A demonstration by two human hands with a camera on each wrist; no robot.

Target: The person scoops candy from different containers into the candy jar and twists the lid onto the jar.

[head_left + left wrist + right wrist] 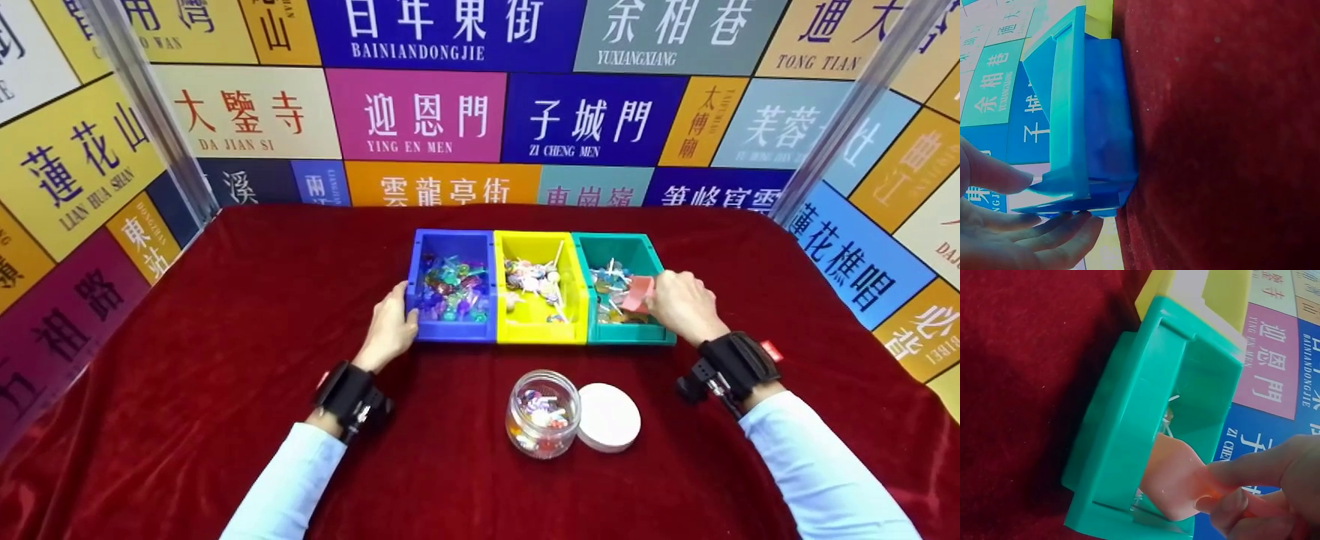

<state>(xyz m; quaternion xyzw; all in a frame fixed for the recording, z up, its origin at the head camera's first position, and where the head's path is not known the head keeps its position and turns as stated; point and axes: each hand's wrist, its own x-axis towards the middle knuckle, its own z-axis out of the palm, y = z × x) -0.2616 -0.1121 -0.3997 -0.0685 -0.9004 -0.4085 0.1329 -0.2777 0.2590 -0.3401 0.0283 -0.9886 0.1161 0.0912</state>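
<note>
A dark red cloth covers the surface (247,360) beneath both grips; beyond them stand walls (416,116) of coloured panels lettered with names, with clear posts at either side. The right grip (684,304) is closed around the handle of a pink scoop (1176,475), whose blade reaches out from its fingers, down into the green bin (630,334). The left grip (391,322) pinches the outer side of the blue bin (454,332), thumb and fingers on opposite faces. Between the grips, the yellow bin (541,334) joins the other two; all three hold wrapped candies or lollipops. Nearer the wearer than either grip, an open jar (525,440) partly filled with sweets touches a white lid (610,418). Fingers hide much of the scoop's handle, the green bin's wall covers its tip, and the left wrist view is washed in blue.
</note>
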